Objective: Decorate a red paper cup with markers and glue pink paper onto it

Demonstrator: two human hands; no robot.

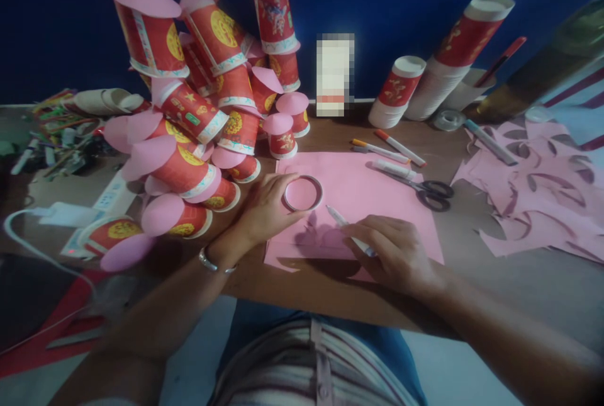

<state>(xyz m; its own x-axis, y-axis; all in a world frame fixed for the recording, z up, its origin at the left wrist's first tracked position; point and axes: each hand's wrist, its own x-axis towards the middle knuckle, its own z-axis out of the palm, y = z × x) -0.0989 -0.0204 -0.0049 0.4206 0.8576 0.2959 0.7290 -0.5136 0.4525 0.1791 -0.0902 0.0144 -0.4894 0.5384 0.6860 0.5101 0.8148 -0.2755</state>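
A sheet of pink paper (372, 192) lies on the table before me, its near edge cut away in curves. My left hand (271, 208) grips a round ring (321, 193) at its left side, and pink paper shows through the middle. In my right hand (394, 252) is a white pen (337, 216), its tip pointing at the ring but a little apart from it. Black-handled scissors (434, 195) and a white marker (394, 170) rest at the sheet's right side.
Red paper cups with pink cone tops (189, 167) are piled at the left. Pink paper scraps (533, 192) cover the right side. Stacked cups (443, 72), a tape roll (448, 119) and an orange marker (400, 148) stand or lie behind. A power strip (106, 204) is at far left.
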